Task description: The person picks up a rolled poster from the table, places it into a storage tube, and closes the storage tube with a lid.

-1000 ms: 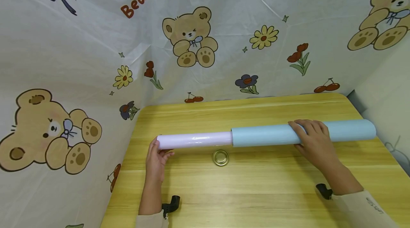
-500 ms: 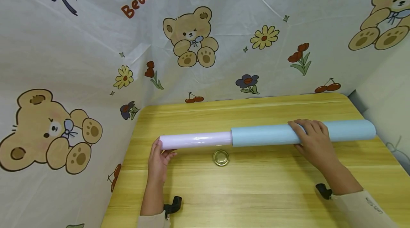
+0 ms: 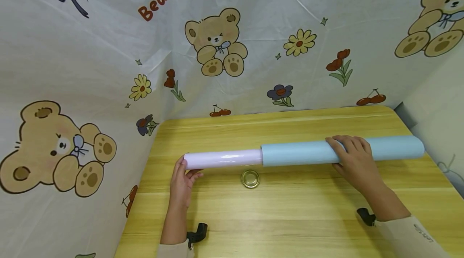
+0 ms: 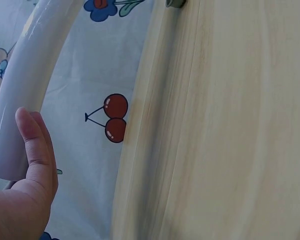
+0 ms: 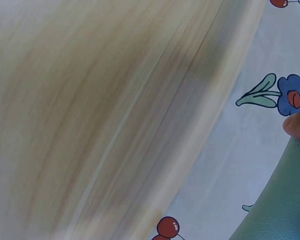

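Note:
A shiny pale purple roll [image 3: 224,158] sits partly inside a wider light blue roll [image 3: 297,153], both lying roughly level above the table. My left hand [image 3: 181,187] holds the purple roll at its left end, fingers beneath it. In the left wrist view, fingers [image 4: 37,145] lie along that roll's side. Farther right, my right hand [image 3: 353,159] grips the blue roll from above near its middle. Only a fingertip [image 5: 296,126] shows against the blue roll [image 5: 282,200] in the right wrist view. The purple roll's inner end is hidden inside the blue one.
A round gold-coloured lid [image 3: 250,179] lies on the wood-grain table [image 3: 275,225] just in front of the rolls. Behind and to the left hangs a white cloth [image 3: 253,12] printed with bears and flowers. The blue roll's right end reaches near the table's right edge.
My left hand has moved slightly right, pushing the purple roll a little deeper into the blue one, so less of it shows. The right hand stays almost still.

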A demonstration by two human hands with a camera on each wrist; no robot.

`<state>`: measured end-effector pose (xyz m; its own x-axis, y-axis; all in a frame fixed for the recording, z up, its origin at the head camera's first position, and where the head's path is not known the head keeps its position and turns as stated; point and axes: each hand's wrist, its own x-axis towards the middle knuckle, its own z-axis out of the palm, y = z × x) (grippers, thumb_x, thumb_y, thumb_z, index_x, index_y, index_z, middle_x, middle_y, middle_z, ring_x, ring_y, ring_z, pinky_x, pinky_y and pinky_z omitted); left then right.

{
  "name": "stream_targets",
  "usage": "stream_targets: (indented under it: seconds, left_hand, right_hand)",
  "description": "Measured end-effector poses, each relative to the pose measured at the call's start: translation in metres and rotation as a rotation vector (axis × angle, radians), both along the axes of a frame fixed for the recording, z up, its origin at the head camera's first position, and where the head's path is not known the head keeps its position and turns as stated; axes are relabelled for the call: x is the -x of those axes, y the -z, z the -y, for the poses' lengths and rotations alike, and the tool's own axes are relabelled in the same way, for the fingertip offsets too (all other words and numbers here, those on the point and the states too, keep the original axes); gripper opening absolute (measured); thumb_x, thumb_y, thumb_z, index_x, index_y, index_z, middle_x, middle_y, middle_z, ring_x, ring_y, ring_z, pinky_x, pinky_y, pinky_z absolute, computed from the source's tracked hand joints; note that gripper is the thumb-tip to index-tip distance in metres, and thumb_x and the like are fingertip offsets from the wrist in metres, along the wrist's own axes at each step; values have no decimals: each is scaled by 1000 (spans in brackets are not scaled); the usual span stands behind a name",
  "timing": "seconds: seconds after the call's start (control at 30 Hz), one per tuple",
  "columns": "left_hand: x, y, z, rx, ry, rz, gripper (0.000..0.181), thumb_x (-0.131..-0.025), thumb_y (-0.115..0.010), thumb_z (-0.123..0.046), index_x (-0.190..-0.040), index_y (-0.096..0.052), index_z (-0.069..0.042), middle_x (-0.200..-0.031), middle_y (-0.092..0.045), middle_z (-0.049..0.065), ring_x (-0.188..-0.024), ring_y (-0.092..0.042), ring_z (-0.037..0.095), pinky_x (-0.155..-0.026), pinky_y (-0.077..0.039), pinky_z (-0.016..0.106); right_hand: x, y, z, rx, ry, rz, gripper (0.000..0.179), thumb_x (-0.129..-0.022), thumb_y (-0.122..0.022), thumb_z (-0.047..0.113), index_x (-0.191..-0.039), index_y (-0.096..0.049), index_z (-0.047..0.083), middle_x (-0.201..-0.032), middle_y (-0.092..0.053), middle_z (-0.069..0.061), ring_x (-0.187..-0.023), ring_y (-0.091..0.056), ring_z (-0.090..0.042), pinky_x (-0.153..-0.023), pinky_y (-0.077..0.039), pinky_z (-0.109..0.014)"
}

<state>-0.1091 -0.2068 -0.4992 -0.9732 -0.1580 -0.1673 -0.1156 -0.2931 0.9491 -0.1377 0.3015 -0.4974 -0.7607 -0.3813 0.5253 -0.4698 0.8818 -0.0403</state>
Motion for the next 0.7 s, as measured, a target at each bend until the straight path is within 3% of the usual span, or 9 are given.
stream_targets:
  seconds: [0.7]
  left_hand:
    - [1,1,-9,-21,12,-22,52,-109,-42,-41,-151,-35,-10,-133,-41,13,-103,-66,27,-81,-60,25]
  right_hand:
    - [1,3,0,18,-4,-4,102,-49,-100,5,-140,-53,10,-131,-56,-18,-119,-49,-42,-102,-32,-60]
